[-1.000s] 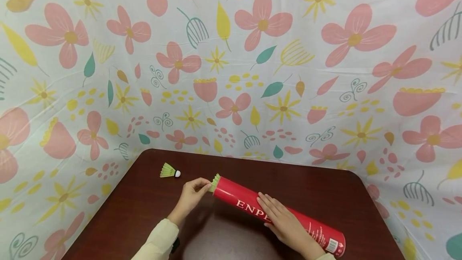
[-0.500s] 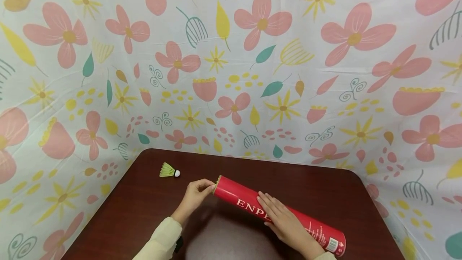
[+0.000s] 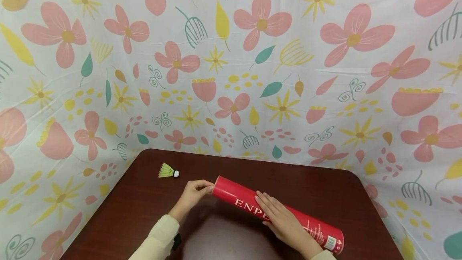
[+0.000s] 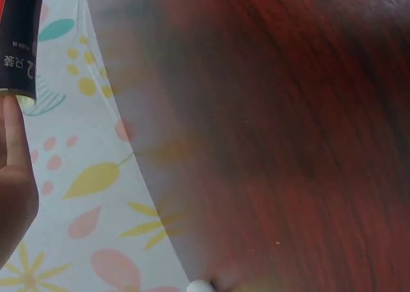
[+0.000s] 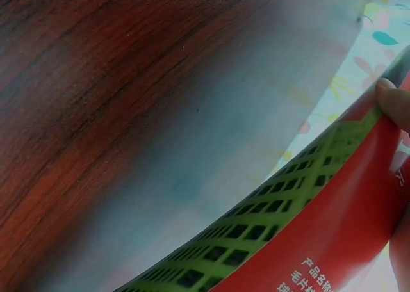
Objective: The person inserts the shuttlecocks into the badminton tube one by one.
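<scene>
A long red shuttlecock tube (image 3: 234, 196) slants across the middle of the head view, its mouth to the upper left. My right hand (image 3: 279, 222) grips it around the middle from above. My left hand (image 3: 193, 196) has thumb and fingertips together at the mouth, pinching the feather edge of a shuttlecock that is almost wholly hidden inside. In the left wrist view, a pale yellow-green edge (image 4: 27, 102) shows at the rim beside a finger. The right wrist view shows the tube's green checked band (image 5: 256, 221) and a fingertip (image 5: 386, 85) on it.
Another yellow-green shuttlecock (image 3: 167, 171) with a white cork lies on the dark brown table (image 3: 119, 212), back left. A floral cloth (image 3: 231, 63) hangs behind the table and along its sides.
The shuttlecock's feathers, which stuck out of the tube a second ago, have slid inside. My left hand has moved slightly right, up to the mouth. My right hand stays on the tube.
</scene>
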`<control>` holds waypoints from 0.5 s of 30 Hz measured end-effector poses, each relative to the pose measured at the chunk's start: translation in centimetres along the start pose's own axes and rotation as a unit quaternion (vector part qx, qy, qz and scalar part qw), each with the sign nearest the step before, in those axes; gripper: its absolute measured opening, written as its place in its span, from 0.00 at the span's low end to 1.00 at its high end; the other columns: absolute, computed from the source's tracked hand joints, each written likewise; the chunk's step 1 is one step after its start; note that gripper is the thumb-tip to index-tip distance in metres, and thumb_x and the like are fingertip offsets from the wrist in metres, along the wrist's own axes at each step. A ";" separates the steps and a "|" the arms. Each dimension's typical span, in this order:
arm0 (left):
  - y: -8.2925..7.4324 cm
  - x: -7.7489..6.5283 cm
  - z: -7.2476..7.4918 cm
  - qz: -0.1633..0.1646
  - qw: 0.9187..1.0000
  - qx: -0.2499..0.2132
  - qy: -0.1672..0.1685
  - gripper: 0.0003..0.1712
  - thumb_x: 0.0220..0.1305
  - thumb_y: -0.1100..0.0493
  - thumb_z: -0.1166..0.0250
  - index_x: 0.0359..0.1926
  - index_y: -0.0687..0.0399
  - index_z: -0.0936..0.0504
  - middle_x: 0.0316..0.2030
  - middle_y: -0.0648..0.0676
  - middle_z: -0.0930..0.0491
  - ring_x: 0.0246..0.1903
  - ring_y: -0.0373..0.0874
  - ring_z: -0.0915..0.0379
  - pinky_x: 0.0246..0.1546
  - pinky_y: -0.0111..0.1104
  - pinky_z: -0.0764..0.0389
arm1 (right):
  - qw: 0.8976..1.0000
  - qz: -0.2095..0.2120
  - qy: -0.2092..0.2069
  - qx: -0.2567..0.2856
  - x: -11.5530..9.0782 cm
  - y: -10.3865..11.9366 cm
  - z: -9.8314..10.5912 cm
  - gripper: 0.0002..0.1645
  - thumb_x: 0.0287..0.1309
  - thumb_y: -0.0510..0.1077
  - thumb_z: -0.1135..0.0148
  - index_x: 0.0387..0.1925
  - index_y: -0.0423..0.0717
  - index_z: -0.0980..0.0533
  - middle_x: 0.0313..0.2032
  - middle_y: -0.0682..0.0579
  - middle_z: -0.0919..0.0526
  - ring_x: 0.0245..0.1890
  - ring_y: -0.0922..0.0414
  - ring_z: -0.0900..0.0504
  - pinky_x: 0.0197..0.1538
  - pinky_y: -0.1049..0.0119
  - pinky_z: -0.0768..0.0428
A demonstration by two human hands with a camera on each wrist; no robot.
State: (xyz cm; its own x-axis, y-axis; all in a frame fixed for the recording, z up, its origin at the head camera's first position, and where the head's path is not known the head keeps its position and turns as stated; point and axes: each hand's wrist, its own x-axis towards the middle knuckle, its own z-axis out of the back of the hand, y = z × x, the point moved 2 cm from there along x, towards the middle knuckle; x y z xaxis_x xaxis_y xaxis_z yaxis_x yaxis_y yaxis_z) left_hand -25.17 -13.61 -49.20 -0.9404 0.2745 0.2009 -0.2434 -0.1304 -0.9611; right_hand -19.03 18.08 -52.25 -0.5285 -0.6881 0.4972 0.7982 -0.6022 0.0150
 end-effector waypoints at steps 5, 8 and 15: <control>2.5 0.5 0.9 -0.008 0.999 -0.038 -0.004 0.10 0.63 0.68 0.37 0.42 0.73 0.17 0.39 0.68 0.17 0.38 0.62 0.18 0.42 0.49 0.20 | 1.000 -0.004 0.005 -0.003 0.0 0.0 -0.2 0.48 0.52 0.42 0.29 0.71 0.37 0.42 0.70 0.41 0.39 0.65 0.43 0.34 0.72 0.68 0.58; 4.2 1.0 1.9 -0.027 0.999 -0.029 -0.018 0.12 0.63 0.67 0.37 0.43 0.76 0.18 0.38 0.69 0.17 0.37 0.56 0.17 0.43 0.49 0.20 | 1.000 -0.001 0.000 -0.002 0.0 -0.1 -0.2 0.48 0.52 0.42 0.29 0.71 0.37 0.42 0.70 0.41 0.39 0.66 0.43 0.34 0.72 0.68 0.58; 4.9 0.9 4.7 -0.013 0.996 0.005 -0.091 0.13 0.64 0.65 0.36 0.45 0.73 0.19 0.40 0.69 0.18 0.39 0.54 0.17 0.42 0.43 0.19 | 1.000 -0.009 0.011 -0.004 -0.2 -0.2 -0.3 0.51 0.48 0.41 0.28 0.71 0.37 0.43 0.70 0.41 0.39 0.66 0.44 0.35 0.72 0.68 0.59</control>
State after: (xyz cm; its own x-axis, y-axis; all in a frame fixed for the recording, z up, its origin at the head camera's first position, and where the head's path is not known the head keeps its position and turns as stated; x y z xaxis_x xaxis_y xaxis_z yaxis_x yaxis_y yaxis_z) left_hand -28.30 -18.49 -52.86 -0.9612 0.1003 0.2570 -0.2691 -0.1361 -0.9534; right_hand -19.19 18.18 -52.63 -0.5492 -0.6856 0.4779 0.7859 -0.6181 0.0165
